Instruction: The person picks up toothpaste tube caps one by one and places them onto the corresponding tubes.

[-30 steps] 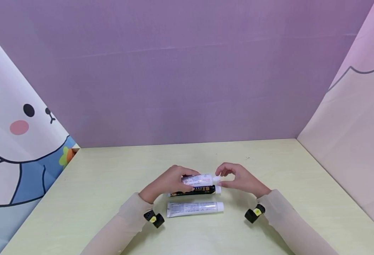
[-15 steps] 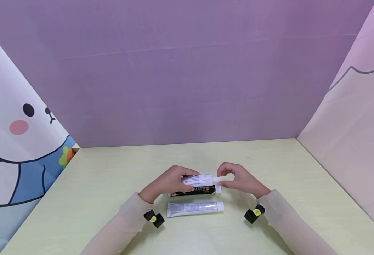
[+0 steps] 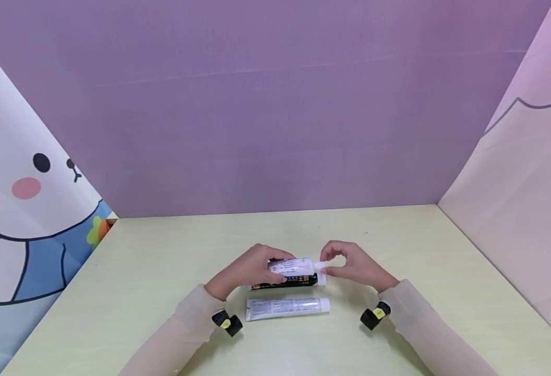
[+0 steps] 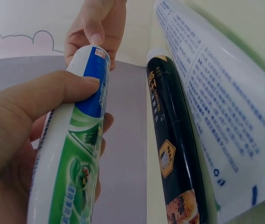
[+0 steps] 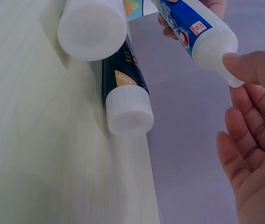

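Observation:
My left hand [image 3: 251,265] grips a toothpaste tube [image 4: 88,135] printed white, blue and green, its thumb lying along the front. The narrow white cap [image 5: 229,74] of that tube points right, and the thumb and index finger of my right hand [image 3: 354,263] pinch it. In the right wrist view the other fingers are spread below the cap. A black toothpaste tube [image 4: 174,126] with gold lettering lies just on the near side of the held one, partly covered by it and my left hand in the head view. Closer to me lies a white toothpaste tube [image 3: 286,308], cap to the right.
The pale wooden table [image 3: 163,245] ends at a purple back panel [image 3: 275,130]. Printed side panels stand left and right, the left one with a cartoon animal [image 3: 36,203]. Both wrists wear a small black camera on a band.
My right fingertips have shifted slightly right at the cap. The held tube has tipped down a little in my left hand. The two tubes on the table have stayed put.

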### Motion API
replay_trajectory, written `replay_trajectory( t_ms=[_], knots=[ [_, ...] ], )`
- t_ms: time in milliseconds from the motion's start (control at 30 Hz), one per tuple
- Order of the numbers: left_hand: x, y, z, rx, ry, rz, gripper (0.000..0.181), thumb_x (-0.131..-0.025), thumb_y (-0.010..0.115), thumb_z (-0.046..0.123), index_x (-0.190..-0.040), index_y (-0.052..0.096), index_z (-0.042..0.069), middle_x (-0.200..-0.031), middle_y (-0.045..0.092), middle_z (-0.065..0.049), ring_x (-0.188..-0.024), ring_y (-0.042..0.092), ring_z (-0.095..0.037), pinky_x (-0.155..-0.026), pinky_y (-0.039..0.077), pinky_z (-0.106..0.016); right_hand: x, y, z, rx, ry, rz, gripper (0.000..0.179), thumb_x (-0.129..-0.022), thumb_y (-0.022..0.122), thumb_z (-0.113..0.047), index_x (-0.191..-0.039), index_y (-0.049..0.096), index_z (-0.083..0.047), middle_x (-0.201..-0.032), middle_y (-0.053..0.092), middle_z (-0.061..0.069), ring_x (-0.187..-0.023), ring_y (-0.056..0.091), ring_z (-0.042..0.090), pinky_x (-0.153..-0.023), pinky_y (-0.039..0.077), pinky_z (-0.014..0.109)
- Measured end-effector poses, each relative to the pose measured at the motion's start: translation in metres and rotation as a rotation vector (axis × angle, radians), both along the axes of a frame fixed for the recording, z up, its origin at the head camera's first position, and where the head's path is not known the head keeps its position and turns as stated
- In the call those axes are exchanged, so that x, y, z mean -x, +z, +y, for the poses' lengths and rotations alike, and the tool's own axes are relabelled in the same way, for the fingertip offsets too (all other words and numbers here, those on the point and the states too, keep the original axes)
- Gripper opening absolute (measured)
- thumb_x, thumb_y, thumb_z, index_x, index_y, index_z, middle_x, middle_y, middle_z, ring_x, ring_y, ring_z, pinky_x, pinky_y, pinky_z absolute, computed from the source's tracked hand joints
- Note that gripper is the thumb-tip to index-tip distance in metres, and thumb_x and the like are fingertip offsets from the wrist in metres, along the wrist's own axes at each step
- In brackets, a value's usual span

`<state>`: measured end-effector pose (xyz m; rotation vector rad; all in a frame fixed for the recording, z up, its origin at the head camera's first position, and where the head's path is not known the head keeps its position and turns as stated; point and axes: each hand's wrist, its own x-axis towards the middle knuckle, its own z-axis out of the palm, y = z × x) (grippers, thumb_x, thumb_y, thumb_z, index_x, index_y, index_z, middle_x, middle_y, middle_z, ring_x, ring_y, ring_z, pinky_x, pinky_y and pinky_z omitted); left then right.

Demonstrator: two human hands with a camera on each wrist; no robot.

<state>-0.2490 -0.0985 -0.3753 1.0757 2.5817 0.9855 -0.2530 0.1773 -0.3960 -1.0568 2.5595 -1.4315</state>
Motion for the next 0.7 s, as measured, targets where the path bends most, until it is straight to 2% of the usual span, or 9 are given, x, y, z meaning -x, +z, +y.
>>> replay_trajectory(
  t_ms=[167,333,700],
  knots=[
    [0.0001,0.0009,0.0001,0.004,-0.002,0.007,0.039,-0.08,0.071,0.011,-0.119,0.066,0.011,-0.108,0.068,0.0,-0.08,0.058,-0.006,-0.07,0.048,-0.021,-0.0003,0.0012,-0.0004,-0.01,-0.007,0.007,0.018,-0.078,0.076,-0.008,-0.09,0.063,-0.014,-0.091,0.064,-0.003,-0.087,0.06,0.021,-0.085,0.044,0.048],
    [0.0003,0.0021,0.0006,0.009,0.007,0.0,0.039,-0.081,0.071,0.012,-0.12,0.066,0.011,-0.109,0.068,-0.001,-0.081,0.059,-0.007,-0.071,0.048,-0.022,0.0002,0.0022,-0.0009,-0.038,-0.034,-0.001,0.015,-0.08,0.075,-0.011,-0.09,0.064,-0.012,-0.091,0.064,-0.002,-0.085,0.058,0.013,-0.085,0.044,0.042],
    [0.0014,0.0004,0.0001,-0.008,-0.008,0.003,0.039,-0.08,0.071,0.011,-0.119,0.066,0.011,-0.11,0.067,0.0,-0.081,0.059,-0.006,-0.071,0.048,-0.022,0.0014,0.0005,-0.0002,-0.047,-0.03,-0.036,0.009,-0.085,0.07,-0.015,-0.09,0.066,-0.01,-0.091,0.065,-0.001,-0.084,0.057,0.011,-0.084,0.045,0.041]
  ],
)
